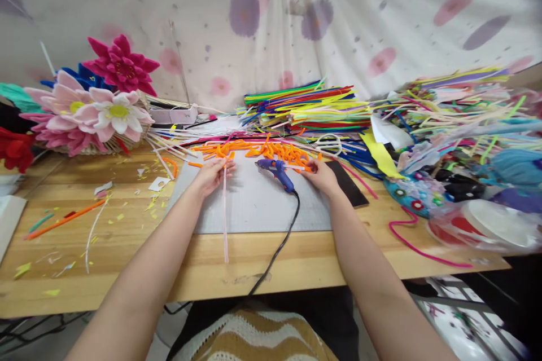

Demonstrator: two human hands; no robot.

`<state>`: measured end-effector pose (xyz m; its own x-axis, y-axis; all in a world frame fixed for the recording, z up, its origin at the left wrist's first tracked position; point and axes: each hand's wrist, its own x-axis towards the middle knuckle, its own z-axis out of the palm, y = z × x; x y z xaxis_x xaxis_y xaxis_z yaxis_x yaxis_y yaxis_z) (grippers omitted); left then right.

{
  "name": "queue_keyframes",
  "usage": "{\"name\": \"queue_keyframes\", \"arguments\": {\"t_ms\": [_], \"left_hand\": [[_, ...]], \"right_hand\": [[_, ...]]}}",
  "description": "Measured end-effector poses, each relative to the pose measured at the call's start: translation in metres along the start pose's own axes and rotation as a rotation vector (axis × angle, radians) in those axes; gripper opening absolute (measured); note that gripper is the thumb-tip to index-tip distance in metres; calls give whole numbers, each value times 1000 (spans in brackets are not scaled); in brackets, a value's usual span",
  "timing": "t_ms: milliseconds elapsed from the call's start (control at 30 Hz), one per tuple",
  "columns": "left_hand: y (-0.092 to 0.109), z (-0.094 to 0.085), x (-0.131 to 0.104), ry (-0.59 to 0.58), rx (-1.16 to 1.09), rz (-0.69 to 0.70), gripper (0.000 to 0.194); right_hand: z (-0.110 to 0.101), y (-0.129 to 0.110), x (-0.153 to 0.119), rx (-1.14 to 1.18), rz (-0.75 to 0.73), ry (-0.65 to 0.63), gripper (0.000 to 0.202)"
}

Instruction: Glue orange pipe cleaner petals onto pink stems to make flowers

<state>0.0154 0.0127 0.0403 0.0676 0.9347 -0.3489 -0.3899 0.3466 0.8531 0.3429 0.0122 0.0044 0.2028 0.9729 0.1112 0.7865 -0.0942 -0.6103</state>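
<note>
My left hand [212,176] is closed on a pale pink pipe cleaner [226,214], which hangs down over the mat's front edge. Orange fuzzy pieces show at its fingertips. A purple glue gun [276,171] lies on the grey mat [254,211] between my hands, nozzle to the left, a pale glue stick [295,167] out of its back. My right hand [322,178] has its fingers closed at the stick's end, beside orange pieces; what exactly they grip is unclear. Bent orange pipe cleaner pieces [285,152] are heaped along the mat's back edge.
Bundles of coloured pipe cleaners [313,104] stretch along the back. White-handled scissors [329,145] lie among them. Fuzzy flowers [118,110] stand at left. A black cord [282,245] runs off the front edge. A clear-wrapped container [486,225] sits at right, yellow scraps [23,269] at left.
</note>
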Motion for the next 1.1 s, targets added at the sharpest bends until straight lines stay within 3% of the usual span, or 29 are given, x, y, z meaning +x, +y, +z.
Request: {"name": "queue_keyframes", "arguments": {"t_ms": [133, 267, 433, 600, 767, 933, 1033, 1100], "left_hand": [[-2, 11, 7, 3, 83, 44, 15], [-10, 15, 13, 22, 55, 27, 18], [-14, 9, 18, 20, -37, 1, 29], [-14, 8, 20, -2, -64, -41, 46], [-18, 11, 18, 16, -2, 40, 35], [-21, 11, 15, -8, 298, 215, 27], [-18, 8, 15, 67, 623, 339, 25], [-14, 3, 16, 131, 725, 388, 23]], "right_hand": [[1, 8, -1, 115, 29, 36, 25], [-1, 8, -2, 346, 45, 6, 30], [-11, -3, -11, 637, 58, -155, 37], [-25, -10, -19, 699, 37, -331, 37], [-31, -14, -25, 720, 33, -493, 35], [-34, -20, -29, 719, 33, -614, 33], [-36, -20, -29, 739, 38, -651, 31], [-36, -16, -28, 767, 50, -654, 31]]}}
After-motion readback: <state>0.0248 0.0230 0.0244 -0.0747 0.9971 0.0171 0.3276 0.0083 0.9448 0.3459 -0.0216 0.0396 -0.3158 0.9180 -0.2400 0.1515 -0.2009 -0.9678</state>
